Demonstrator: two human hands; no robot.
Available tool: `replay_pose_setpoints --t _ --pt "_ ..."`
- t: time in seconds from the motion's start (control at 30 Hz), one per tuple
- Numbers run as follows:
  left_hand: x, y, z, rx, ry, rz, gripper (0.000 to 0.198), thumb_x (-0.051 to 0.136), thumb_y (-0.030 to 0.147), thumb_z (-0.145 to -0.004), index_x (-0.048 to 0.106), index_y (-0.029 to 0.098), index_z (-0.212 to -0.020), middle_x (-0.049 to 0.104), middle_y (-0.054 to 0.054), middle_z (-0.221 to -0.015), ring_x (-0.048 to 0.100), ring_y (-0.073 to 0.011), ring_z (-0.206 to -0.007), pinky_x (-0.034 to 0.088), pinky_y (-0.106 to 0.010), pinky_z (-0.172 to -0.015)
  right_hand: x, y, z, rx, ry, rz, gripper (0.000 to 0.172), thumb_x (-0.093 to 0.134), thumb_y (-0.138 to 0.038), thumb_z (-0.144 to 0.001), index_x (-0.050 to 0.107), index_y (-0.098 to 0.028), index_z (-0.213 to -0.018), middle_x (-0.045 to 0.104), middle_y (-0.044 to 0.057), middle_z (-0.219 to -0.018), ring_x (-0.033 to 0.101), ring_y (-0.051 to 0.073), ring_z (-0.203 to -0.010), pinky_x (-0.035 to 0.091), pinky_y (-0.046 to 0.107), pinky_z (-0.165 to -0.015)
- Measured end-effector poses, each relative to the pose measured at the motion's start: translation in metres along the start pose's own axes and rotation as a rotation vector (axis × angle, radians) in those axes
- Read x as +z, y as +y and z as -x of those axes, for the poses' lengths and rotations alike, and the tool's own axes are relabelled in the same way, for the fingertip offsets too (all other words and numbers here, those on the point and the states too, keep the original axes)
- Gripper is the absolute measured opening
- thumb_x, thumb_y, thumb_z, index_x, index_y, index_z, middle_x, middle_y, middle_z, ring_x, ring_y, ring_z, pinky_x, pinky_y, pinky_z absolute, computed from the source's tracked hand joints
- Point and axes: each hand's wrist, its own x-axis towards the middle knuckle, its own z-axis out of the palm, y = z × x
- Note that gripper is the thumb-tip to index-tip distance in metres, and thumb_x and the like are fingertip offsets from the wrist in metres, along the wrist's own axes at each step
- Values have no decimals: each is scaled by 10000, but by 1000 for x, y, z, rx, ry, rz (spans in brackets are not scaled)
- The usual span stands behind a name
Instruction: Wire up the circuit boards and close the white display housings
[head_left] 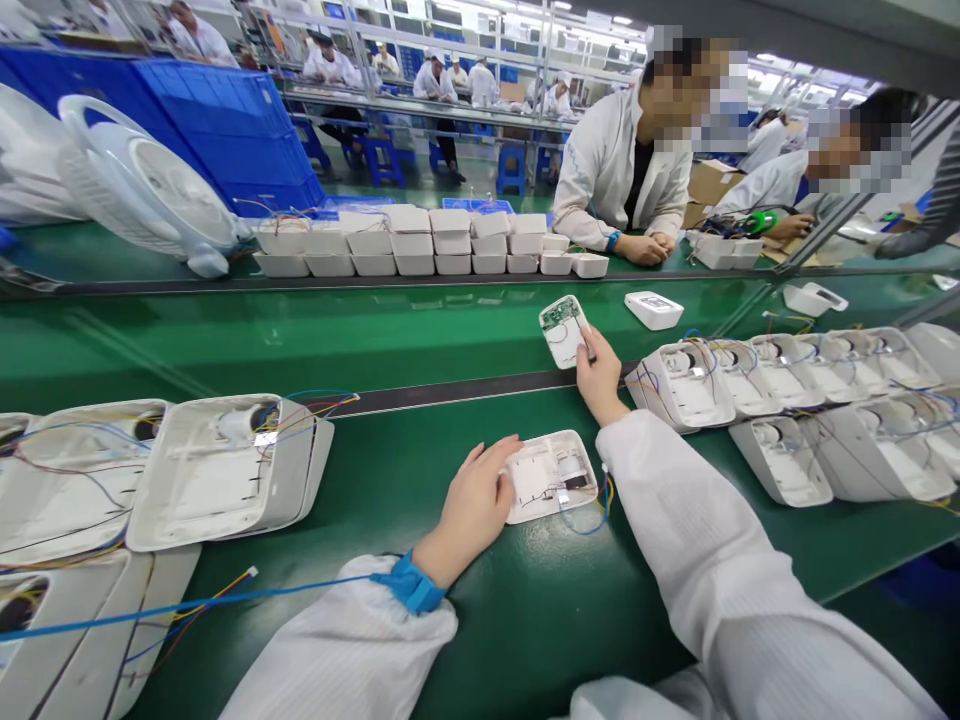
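My left hand (471, 503), in a blue wrist strap, grips the left end of a white plastic housing (534, 476) lying open side up on the green bench. Inside the housing are a white cylinder and a dark part; blue, yellow and other wires come out at its right end. Beyond it, my right hand (598, 378) is closed on the lower right edge of a white cover (564, 345). A green circuit board (562, 314) sits in the cover's upper part, its inner side facing me. The cover is held tilted above the belt.
Open housings with loose wires stand stacked at left (217, 480) and right (690, 385). A white cover (654, 310) lies on the green belt (420, 340). Behind are a housing row (412, 255), a fan (161, 180) and co-workers. A blue cord (300, 587) runs left from my wrist.
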Motion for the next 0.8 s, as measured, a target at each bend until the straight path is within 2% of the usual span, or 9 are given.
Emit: replay_pose_setpoints --t 0.07,0.17,0.3,0.4,0.5,0.57,0.67,0.73,0.8 --pt "-2 1 0 5 -1 33 463 405 100 -838 595 206 -1246 653 -66 -1336 619 -216 -1228 324 -523 -1197 -8 -9 26 29 54 -140 454 382 -229 -946 594 -134 -1336 570 130 -1415 519 211 -1325 410 365 -1124" --pt "-7 2 0 -14 39 133 305 477 224 -880 657 198 -1125 724 -75 -1167 669 -236 -1091 396 -517 -1136 -29 -27 65 139 53 -559 459 494 -319 -921 612 -138 -1326 622 128 -1354 589 242 -1250 461 406 -1081" --pt "-7 -2 3 -63 147 427 426 550 458 -900 644 169 -1198 672 -131 -1262 619 -284 -1173 466 -464 -1059 -65 -58 114 211 -211 -939 486 649 -397 -850 658 -169 -1279 654 108 -1315 653 252 -1154 530 398 -996" --pt "1 0 10 -98 160 772 637 602 590 -829 591 154 -1293 634 -153 -1333 584 -326 -1238 433 -485 -1100 -87 -78 138 113 -516 -1015 425 679 -433 -838 715 -212 -1199 697 91 -1247 700 241 -1049 576 373 -899" --pt "3 14 18 -219 118 1105 652 604 560 -822 547 186 -1353 628 -128 -1353 566 -338 -1275 448 -497 -1098 -107 -78 136 -10 -597 -911 341 642 -461 -878 757 -246 -1116 684 75 -1274 667 248 -1136 533 397 -983" --pt "-2 27 20 -257 81 1273 641 605 490 -814 526 197 -1378 606 -122 -1385 549 -360 -1297 463 -519 -1083 -121 -65 125 21 -574 -823 342 596 -507 -910 781 -251 -1042 695 74 -1253 641 259 -1186 474 437 -1060" --pt "-13 43 16 -330 89 1448 654 562 513 -807 525 196 -1378 566 -130 -1431 552 -393 -1289 486 -567 -1042 -141 -39 113 66 -721 -836 460 498 -590 -946 800 -244 -961 741 92 -1145 674 266 -1127 491 455 -1030" --pt "-18 46 12 -427 98 1536 677 467 597 -831 540 179 -1358 563 -147 -1431 577 -406 -1256 501 -601 -1002 -152 -29 115 -27 -824 -898 406 559 -580 -921 790 -261 -1018 731 86 -1173 661 259 -1152 496 430 -1024" --pt "-18 44 9 -495 90 1578 693 391 618 -845 566 148 -1324 587 -171 -1399 604 -409 -1218 511 -616 -975 -162 -29 121 -130 -841 -921 310 688 -511 -858 783 -280 -1041 720 70 -1204 658 244 -1154 501 396 -1017"
